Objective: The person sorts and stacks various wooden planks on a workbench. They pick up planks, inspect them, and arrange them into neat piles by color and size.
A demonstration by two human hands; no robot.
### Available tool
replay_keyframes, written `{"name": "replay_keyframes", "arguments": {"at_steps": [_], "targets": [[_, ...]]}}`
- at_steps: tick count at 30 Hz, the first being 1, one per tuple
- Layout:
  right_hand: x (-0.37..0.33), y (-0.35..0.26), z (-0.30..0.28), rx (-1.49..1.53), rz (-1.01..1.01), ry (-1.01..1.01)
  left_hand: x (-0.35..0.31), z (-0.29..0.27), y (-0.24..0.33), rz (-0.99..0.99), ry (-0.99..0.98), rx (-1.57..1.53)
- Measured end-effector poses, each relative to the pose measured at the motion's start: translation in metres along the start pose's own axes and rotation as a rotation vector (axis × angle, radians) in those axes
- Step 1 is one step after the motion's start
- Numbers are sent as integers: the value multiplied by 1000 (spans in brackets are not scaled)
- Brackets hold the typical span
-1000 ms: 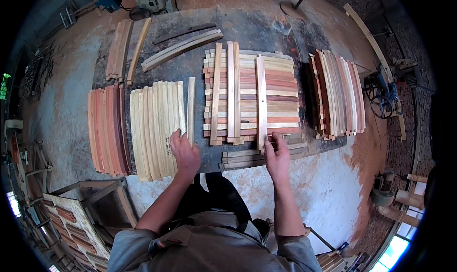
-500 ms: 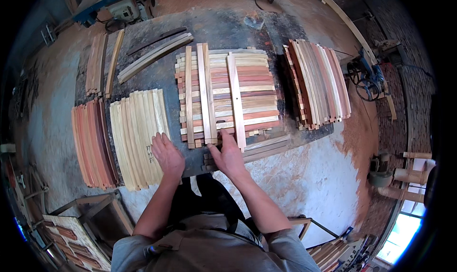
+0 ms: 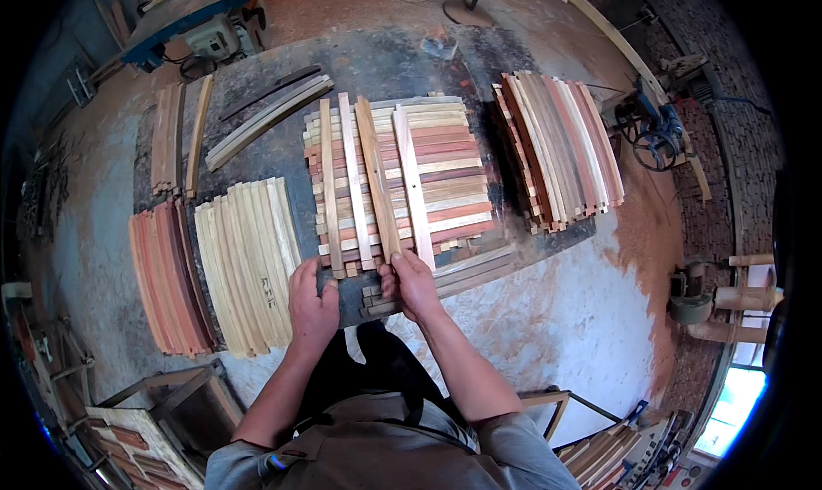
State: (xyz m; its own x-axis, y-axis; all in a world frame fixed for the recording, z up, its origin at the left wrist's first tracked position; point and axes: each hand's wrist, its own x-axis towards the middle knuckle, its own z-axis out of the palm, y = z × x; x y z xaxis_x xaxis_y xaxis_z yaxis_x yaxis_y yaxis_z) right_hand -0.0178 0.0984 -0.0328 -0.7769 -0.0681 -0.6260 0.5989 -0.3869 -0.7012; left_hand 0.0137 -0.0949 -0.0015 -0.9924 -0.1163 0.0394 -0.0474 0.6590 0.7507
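My right hand (image 3: 409, 284) pinches the near end of a tan-brown wooden strip (image 3: 377, 175), which lies lengthwise over a stack of crosswise strips (image 3: 449, 165) in red, cream and brown. Beside it on the same stack rest a pale strip (image 3: 354, 182), a light tan strip (image 3: 330, 186) at the left and a whitish strip (image 3: 413, 186) at the right. My left hand (image 3: 313, 303) holds nothing, its fingers apart, just off the stack's near left corner, between it and a pile of pale strips (image 3: 244, 267).
Reddish strips (image 3: 169, 280) are piled at the left, and mixed strips (image 3: 561, 147) at the right of the dark table (image 3: 364, 57). Grey strips (image 3: 471, 271) lie along its near edge. Far left are long loose strips (image 3: 270, 122) and a blue machine (image 3: 193, 27).
My right hand has gripped the tan-brown strip, now apart from the pale one beside it. My left hand has moved right, off the pale pile. The view has shifted slightly.
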Motion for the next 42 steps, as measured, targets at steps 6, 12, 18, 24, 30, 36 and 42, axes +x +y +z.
{"name": "replay_keyframes", "arguments": {"at_steps": [6, 12, 18, 24, 30, 36, 42], "targets": [[-31, 1, -12, 249, 111, -127, 7, 15, 25, -174, -179, -410], [-54, 1, -2, 261, 158, -229, 14, 37, 24, -256, -325, -608], [-66, 14, -2, 10, 198, -277, 21, 38, 36, -592, -514, -964], [-64, -1, -42, -201, -56, -35, 36, -13, 32, -459, -290, -852], [-45, -17, -90, -271, -287, 225, 126, -77, -68, -403, 42, -264], [-37, -23, -80, -656, -421, 441, 217, -131, -182, -87, 387, 458], [-27, -22, -43, -1005, -448, 474, 262, -126, -272, -149, 382, 695]]}}
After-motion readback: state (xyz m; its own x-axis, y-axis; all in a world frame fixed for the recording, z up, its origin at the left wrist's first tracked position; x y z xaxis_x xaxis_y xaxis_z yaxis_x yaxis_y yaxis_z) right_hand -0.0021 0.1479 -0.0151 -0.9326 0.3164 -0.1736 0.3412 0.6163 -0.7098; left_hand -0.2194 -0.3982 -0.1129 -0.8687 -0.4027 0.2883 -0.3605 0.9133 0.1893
